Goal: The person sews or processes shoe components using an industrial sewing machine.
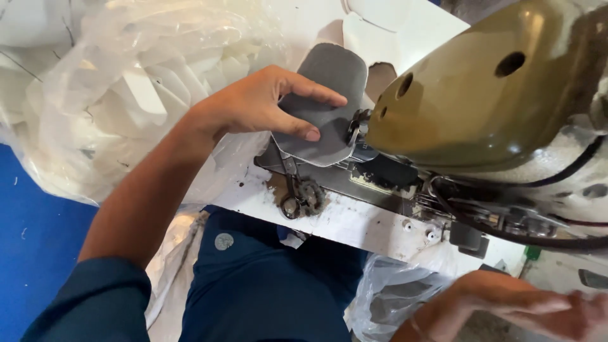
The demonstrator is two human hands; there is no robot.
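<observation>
The left hand (266, 104) lies flat on a grey piece of material (326, 104), fingers stretched out and slightly spread, the thumb and forefinger pressing the piece down rather than pinching it. The grey piece rests on the white surface (354, 221), its lower edge lying just beside the needle area of an olive-green sewing machine (481, 88) that fills the upper right of the view. A small pair of scissors (292, 190) lies on the surface just below the grey piece, among dust and scraps. The right hand (525, 304) is low at the right edge, blurred, its fingers extended and loosely open, holding nothing that shows. Near it, under the surface edge, a clear plastic bag (392, 297) holds dark grey pieces. At the upper left a large clear plastic bag (114, 95) is filled with white cut pieces.
</observation>
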